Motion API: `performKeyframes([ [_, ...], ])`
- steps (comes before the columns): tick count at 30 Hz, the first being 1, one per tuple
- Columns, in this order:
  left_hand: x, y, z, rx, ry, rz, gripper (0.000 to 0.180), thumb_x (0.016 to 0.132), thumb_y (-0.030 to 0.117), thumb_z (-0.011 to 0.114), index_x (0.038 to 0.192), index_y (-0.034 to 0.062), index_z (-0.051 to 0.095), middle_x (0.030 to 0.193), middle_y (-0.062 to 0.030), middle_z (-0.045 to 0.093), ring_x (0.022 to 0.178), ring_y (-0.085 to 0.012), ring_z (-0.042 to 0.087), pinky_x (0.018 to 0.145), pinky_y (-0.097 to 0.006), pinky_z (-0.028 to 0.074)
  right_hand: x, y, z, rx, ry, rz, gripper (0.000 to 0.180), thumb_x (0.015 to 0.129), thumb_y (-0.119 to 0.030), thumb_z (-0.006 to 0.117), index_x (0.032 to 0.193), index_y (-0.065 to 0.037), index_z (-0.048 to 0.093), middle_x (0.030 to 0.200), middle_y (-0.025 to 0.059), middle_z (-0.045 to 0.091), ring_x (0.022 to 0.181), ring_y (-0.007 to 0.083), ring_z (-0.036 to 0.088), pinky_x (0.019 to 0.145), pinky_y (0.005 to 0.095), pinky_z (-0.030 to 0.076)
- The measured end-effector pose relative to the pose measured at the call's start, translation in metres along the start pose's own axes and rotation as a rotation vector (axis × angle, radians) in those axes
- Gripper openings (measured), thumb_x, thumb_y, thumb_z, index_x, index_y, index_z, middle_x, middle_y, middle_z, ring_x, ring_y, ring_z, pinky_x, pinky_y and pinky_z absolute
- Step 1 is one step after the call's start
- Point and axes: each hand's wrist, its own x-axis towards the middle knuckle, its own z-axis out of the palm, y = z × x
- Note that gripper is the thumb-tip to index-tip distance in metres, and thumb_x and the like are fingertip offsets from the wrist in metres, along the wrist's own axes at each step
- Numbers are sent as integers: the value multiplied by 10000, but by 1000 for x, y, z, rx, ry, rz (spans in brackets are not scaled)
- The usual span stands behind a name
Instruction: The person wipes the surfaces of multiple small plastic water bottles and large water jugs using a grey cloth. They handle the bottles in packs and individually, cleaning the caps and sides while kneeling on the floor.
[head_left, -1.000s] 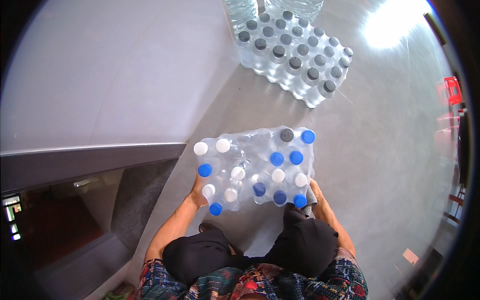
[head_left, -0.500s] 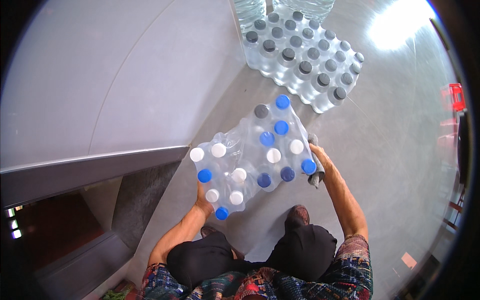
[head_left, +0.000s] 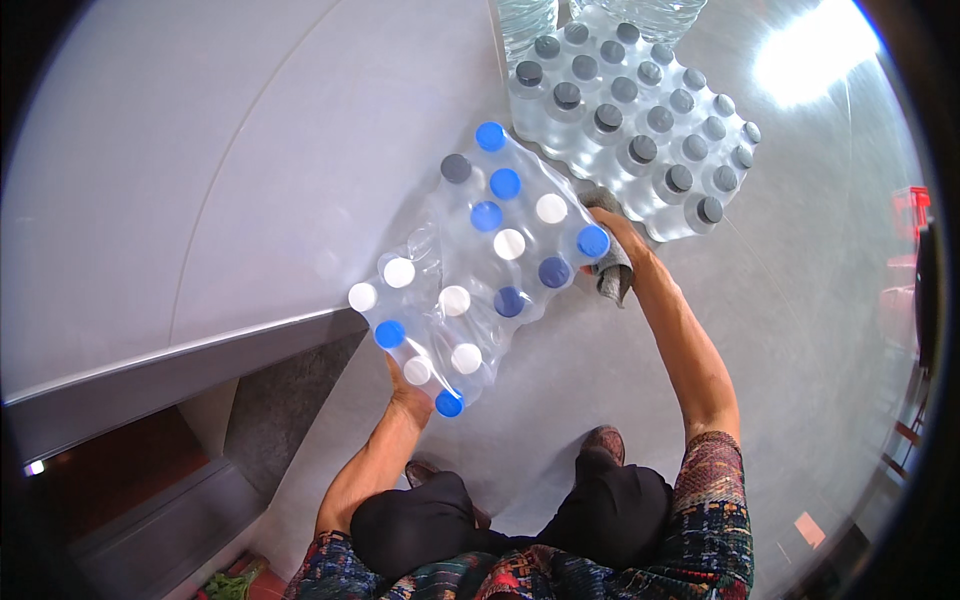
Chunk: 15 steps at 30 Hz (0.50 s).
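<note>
Apparently at the carrying step, with bottle pack [head_left: 476, 262] clasped between left grip [head_left: 407, 395] and right grip [head_left: 620, 233]; probably needing even support.

Grey floor [head_left: 790, 330], dark-capped bottle pack [head_left: 640, 125] atop

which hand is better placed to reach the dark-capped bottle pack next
Probably the right hand: it holds the mixed-cap pack at the end closer to the dark-capped pack, while the left hand holds the farther end. Both hands are occupied, though.
</note>
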Motion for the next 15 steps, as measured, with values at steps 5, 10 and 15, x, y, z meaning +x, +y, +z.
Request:
performKeyframes([
  [5, 3, 10, 6, -63, -6, -72, 444, 943, 454, 459, 1237, 123, 483, 1139, -42, 560, 1070, -198, 558, 930, -361, 474, 5, -12, 9, -133, -19, 67, 323, 822, -382, 612, 1004, -117, 647, 912, 56, 645, 761, 178, 645, 523, 358, 559],
  [10, -5, 19, 14, 64, -62, -91, 510, 918, 501, 464, 1244, 110, 478, 1109, -38, 563, 1020, -186, 570, 878, -364, 503, 14, 4, 4, -154, 126, 17, 320, 799, -320, 613, 957, -46, 662, 842, 95, 645, 687, 218, 641, 490, 366, 536],
  [15, -7, 30, 0, -120, -217, -311, 492, 945, 489, 393, 1263, 125, 481, 1224, -67, 554, 1130, -251, 540, 986, -422, 440, -10, 28, 11, 236, 50, -153, 502, 848, -370, 567, 1199, -13, 537, 1079, 131, 613, 968, 248, 616, 755, 378, 528],
])
